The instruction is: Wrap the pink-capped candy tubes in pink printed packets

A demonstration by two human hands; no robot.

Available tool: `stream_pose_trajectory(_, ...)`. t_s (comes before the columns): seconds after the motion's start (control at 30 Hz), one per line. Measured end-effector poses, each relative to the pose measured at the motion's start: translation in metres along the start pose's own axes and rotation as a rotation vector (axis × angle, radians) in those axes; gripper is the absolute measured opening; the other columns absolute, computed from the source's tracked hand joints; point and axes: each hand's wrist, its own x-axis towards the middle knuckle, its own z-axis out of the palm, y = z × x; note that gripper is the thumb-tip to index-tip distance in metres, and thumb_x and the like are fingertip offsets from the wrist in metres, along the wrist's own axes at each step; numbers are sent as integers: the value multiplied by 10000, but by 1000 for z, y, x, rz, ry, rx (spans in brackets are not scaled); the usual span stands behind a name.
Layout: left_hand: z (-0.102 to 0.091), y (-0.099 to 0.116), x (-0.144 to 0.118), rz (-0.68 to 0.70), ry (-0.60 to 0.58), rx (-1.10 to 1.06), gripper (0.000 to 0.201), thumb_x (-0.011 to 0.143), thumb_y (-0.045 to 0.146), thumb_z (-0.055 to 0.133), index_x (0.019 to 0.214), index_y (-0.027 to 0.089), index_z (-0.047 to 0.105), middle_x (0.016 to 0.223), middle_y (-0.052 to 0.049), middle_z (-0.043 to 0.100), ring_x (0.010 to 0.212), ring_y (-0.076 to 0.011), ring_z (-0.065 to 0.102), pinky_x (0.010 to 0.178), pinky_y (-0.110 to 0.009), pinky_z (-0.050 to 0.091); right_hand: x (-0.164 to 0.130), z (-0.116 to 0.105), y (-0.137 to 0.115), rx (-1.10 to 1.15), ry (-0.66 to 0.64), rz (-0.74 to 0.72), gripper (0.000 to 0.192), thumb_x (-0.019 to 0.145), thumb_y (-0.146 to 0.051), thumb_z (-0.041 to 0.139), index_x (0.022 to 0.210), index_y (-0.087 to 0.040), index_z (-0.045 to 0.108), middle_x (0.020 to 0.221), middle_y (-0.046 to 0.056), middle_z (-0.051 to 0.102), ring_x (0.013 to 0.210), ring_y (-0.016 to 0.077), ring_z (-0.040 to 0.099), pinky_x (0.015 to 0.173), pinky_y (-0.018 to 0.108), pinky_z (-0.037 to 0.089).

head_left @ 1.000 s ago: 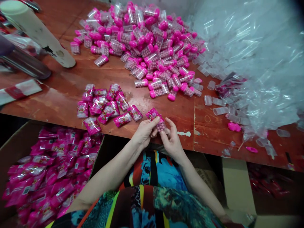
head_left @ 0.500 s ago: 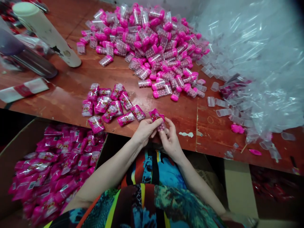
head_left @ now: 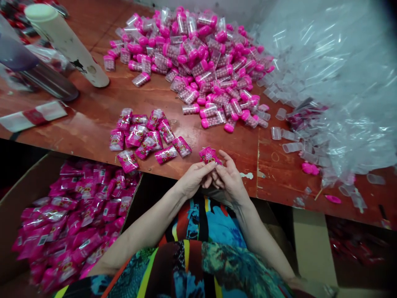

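Note:
Near the table's front edge, my left hand point(head_left: 196, 179) pinches a pink printed candy packet point(head_left: 209, 155) between thumb and fingers. My right hand point(head_left: 228, 176) meets it there, thumb and curled fingers on the packet's lower side and the index finger raised. Both hands hide the lower part of the packet. Just left of them, several similar wrapped candy packets point(head_left: 136, 135) lie in a loose group. Beyond, a large heap of clear tubes with pink caps point(head_left: 198, 62), filled with small pink balls, covers the back of the table point(head_left: 93, 124).
Below the table on the left, a cardboard box point(head_left: 18, 188) holds many pink packets. A white bottle point(head_left: 71, 49) and a dark translucent bottle point(head_left: 49, 78) stand at the left. At the right, a big clear plastic bag point(head_left: 341, 82) spills empty clear tubes point(head_left: 291, 147).
The packet has turned in my hands: its pink balls showed below the print before and are now covered. My right hand has shifted slightly right, and its index finger has lifted.

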Motion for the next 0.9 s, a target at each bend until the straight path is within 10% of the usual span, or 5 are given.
stream_pose_trajectory(0.27, -9, 1, -8, -127, -154, 49, 730, 975, 843, 796, 742, 153, 754, 771, -141, 803, 464, -81, 511, 454, -232, 318, 4, -8, 1, -39, -203, 70, 922, 960, -739, 913, 1685, -283, 570, 575, -140, 598, 360, 83, 356, 386, 212, 264)
stream_pose_trajectory(0.53, -18, 12, -22, 39, 390, -187, 495, 967, 571, 958, 890, 229, 609, 646, 47, 681, 366, -55, 425, 384, -196, 259, 4, 7, 14, -184, -46, -41, 585, 1095, -689, 759, 1491, -261, 718, 702, -73, 662, 485, 109, 465, 477, 240, 389)
stream_pose_trajectory(0.9, -7, 22, -34, 176, 422, -109, 594, 949, 474, 962, 1395, 272, 627, 714, 106, 710, 372, -99, 534, 369, -207, 364, 0, 13, 20, -576, -28, -379, 303, 1131, -456, 693, 1339, -266, 804, 987, 29, 831, 773, 194, 732, 754, 342, 641)
